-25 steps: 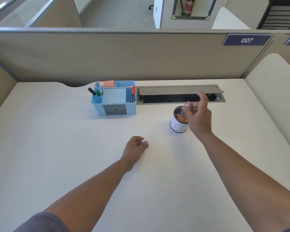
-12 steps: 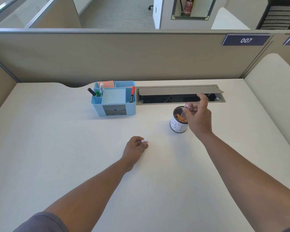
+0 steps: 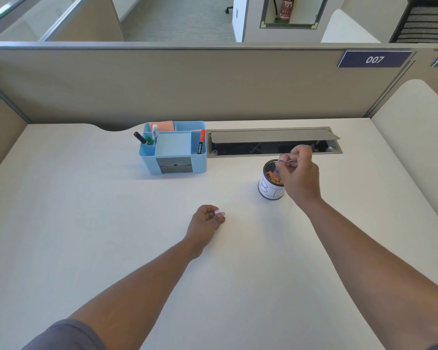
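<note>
The right hand (image 3: 297, 173) is up over a small can (image 3: 269, 192) on the desk (image 3: 86, 223). Its fingers are curled in tight, and the fingertips pinch a small pinkish thing (image 3: 283, 159) just above the can's open top. That thing is tiny and blurry, so I cannot tell what it is. The hand covers the right side of the can. The can has a white label with big black letters, but the hand cuts off part of them. Inside the can are orange bits (image 3: 272, 176), too small to make out.

The left hand (image 3: 206, 219) rests on the desk, well apart from the can, nearer to the person. Its fingers are curled into a loose fist, and a small pink piece (image 3: 220, 212) pokes out at the fingertips. Most of that piece is hidden inside the hand.

At the back of the desk stands a blue box (image 3: 173, 150) with pens and sticky notes in it. Just beside the box is a long slot (image 3: 273, 142) in the desk with its gray lid tipped up. It is dark in there. On the wall behind is a sign (image 3: 374, 59) that reads 007.
</note>
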`<state>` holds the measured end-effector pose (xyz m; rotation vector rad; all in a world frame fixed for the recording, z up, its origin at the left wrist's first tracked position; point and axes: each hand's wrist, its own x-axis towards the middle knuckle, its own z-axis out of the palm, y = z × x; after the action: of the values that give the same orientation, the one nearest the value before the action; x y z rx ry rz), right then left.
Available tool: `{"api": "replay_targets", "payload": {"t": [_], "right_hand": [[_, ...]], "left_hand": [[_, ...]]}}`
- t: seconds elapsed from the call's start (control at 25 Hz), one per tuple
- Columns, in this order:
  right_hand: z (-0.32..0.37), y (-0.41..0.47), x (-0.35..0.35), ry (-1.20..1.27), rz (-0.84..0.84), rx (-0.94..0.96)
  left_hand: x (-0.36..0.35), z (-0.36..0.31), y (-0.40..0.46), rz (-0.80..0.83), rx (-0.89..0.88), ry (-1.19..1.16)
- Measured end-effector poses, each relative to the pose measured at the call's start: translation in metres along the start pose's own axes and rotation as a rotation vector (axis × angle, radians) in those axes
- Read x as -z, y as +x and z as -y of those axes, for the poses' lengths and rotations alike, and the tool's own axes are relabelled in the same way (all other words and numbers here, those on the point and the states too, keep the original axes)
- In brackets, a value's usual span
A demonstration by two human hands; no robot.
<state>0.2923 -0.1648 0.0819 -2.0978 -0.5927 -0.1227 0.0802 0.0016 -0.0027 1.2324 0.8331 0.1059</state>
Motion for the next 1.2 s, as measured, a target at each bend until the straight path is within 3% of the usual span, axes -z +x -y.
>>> {"api": "replay_targets", "payload": {"t": [0.28, 0.48, 0.72, 0.96, 1.12, 1.2], "right_hand": [[0.0024, -0.0002, 0.0011, -0.125, 0.035, 0.076], [0.0036, -0.0003, -0.0005, 0.011, -0.003, 0.021], [0.005, 0.0028, 0.0006, -0.11, 0.039, 0.049], [0.0052, 0.0, -0.0014, 0.047, -0.014, 0.023], [0.003, 0.0043, -0.0001, -0.09, 0.039, 0.05], [0.0042, 0.0019, -0.0004, -0.04, 0.035, 0.031]], "left_hand": [[0.0001, -0.0001, -0.0004, 0.002, 0.005, 0.0], [0.0007, -0.0003, -0.0007, 0.007, 0.004, -0.005], [0.0002, -0.0006, -0.0007, 0.005, 0.0, 0.0], [0.0002, -0.0006, -0.0016, 0.005, 0.003, -0.009], [0.0003, -0.0012, -0.0017, 0.006, 0.001, -0.009], [-0.0002, -0.0009, -0.0016, 0.008, 0.0, -0.01]]}}
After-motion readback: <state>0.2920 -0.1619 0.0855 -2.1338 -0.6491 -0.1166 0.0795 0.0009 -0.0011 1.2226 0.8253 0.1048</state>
